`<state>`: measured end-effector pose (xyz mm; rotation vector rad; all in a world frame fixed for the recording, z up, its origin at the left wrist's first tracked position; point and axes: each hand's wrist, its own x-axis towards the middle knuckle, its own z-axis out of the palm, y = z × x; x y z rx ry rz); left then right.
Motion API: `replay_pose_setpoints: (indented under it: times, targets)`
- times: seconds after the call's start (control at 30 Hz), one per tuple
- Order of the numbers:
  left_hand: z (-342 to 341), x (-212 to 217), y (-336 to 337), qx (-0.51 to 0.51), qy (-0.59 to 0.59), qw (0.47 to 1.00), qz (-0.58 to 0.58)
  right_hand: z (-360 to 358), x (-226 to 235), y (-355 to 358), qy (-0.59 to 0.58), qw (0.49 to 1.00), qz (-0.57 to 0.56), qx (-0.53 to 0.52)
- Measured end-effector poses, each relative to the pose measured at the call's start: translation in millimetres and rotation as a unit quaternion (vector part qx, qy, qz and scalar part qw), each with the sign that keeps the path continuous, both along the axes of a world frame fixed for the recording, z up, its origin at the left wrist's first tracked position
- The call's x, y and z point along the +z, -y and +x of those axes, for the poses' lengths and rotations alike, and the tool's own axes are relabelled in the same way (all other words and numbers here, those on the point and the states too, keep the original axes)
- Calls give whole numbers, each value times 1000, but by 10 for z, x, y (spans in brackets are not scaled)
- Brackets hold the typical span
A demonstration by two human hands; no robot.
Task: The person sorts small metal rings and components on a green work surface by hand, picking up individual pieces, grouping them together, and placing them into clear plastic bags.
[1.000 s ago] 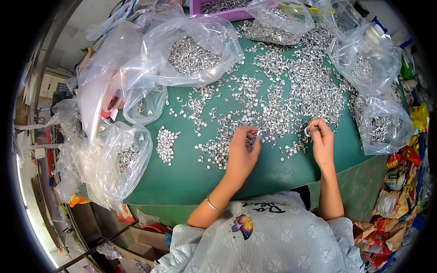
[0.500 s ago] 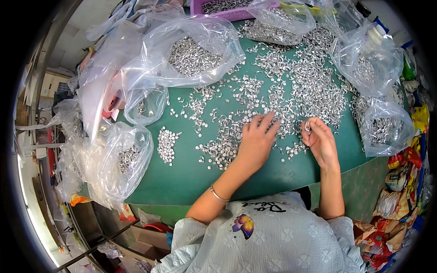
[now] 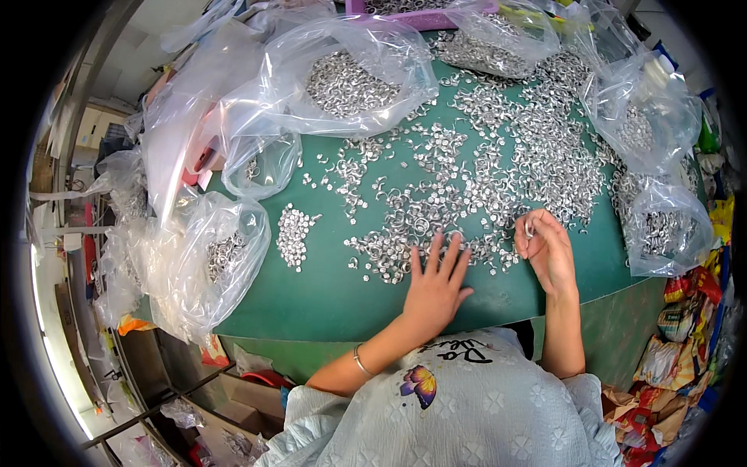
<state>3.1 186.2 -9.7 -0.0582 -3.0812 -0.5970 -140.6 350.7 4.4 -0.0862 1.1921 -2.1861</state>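
Small silver metal rings (image 3: 545, 175) lie loose in a broad spread over the green tabletop (image 3: 342, 303). My left hand (image 3: 434, 294) is palm down with its fingers spread, its fingertips at the near edge of the loose rings. It holds nothing that I can see. To its right, my right hand (image 3: 551, 253) is raised a little, thumb and fingers pinched on one silver ring (image 3: 530, 229). Apart from the spread, a small pile of silver pieces (image 3: 294, 237) sits to the left; their exact form is too small to tell.
Clear plastic bags of silver pieces stand at the back (image 3: 354, 82), the left (image 3: 226, 257) and the right (image 3: 661, 226). A purple bin (image 3: 420, 19) holds more at the far edge. Colourful packages (image 3: 665, 342) are heaped beyond the table's right side.
My left hand has drawn back toward me and flattened out, and the rings in front of it lie closer together. My right hand still pinches the ring. The whole view has shifted slightly.
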Motion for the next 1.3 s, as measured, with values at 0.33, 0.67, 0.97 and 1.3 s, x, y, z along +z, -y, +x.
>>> replay_pose_setpoints:
  times: [0.33, 0.67, 0.97, 1.3]
  targets:
    - [279, -107, 265, 195, -12, 980, -19, 183, -24, 159, 30, 997, 49, 48]
    - [316, 43, 317, 184, -145, 944, 233, 203, 36, 217, -66, 982, 166, 67]
    - [246, -66, 48, 182, 192, 420, 868, 517, 331, 367, -342, 857, 298, 246]
    - [408, 56, 183, 232, 204, 502, 808, 497, 143, 402, -539, 701, 443, 146]
